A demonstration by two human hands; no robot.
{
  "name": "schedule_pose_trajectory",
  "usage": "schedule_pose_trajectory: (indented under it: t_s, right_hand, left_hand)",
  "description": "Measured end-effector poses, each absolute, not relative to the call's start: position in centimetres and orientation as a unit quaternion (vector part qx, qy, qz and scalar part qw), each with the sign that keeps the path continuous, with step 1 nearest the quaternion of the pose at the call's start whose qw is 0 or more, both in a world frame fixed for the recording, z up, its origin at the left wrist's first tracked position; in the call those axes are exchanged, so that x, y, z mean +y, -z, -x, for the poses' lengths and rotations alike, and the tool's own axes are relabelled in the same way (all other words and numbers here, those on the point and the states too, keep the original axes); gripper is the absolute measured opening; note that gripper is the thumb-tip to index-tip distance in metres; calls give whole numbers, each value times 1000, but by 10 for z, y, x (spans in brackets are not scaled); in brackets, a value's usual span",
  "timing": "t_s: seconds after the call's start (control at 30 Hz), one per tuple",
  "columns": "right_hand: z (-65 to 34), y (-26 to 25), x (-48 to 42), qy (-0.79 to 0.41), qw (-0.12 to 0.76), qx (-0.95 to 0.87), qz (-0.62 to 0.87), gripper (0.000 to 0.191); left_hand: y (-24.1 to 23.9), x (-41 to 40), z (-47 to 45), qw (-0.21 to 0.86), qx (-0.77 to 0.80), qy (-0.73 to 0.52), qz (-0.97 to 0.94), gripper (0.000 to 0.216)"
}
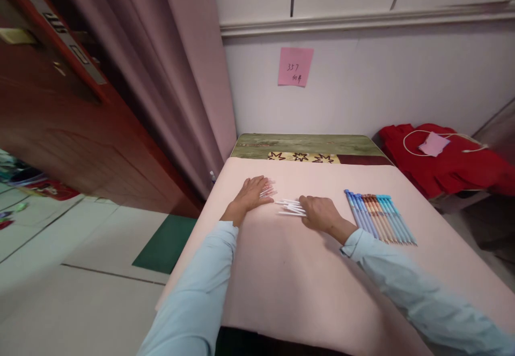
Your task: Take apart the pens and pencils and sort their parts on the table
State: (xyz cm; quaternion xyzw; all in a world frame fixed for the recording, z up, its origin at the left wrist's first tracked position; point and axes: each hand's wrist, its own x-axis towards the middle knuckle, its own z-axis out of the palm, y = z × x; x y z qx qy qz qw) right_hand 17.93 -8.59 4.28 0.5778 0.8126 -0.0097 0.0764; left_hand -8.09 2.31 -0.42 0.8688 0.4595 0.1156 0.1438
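Note:
My left hand (pixel 248 194) lies flat on the pink table cover with its fingers stretched out. Several small clear plastic pieces (pixel 268 188) show beside and under its fingers; their exact kind is hard to make out. To the right, my right hand (pixel 322 212) is closed around the ends of several thin white sticks (pixel 292 207). The sticks point left, toward my left hand, and fan apart slightly. Right of that hand, a row of pens (pixel 380 219) lies side by side, in blue, brown and turquoise groups, with their tips toward me.
The pink cover (pixel 277 270) spreads over a table with a green patterned far edge (pixel 306 144). Red cloth (pixel 462 168) with a white cable and a pink note lies at the right. A curtain (pixel 193 61) and wooden door (pixel 80 120) stand at the left.

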Motion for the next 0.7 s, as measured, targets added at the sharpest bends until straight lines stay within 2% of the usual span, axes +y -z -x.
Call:
schedule_pose_trajectory:
  t_s: [0.13,0.3,0.5,0.7]
  right_hand:
    - [-173,-44,-87,8,69,819,-569,32]
    - [-170,-44,-89,10,85,817,-571,32]
    - [-173,-43,-89,1,82,815,-574,32]
    - [-177,-43,-90,-4,78,813,-577,32]
  left_hand:
    - [3,15,87,155,475,-118,-858,88]
    - [2,12,89,162,492,-171,-838,80]
    - [15,8,96,261,550,-315,-728,64]
    - [30,2,97,280,616,-434,-595,67]
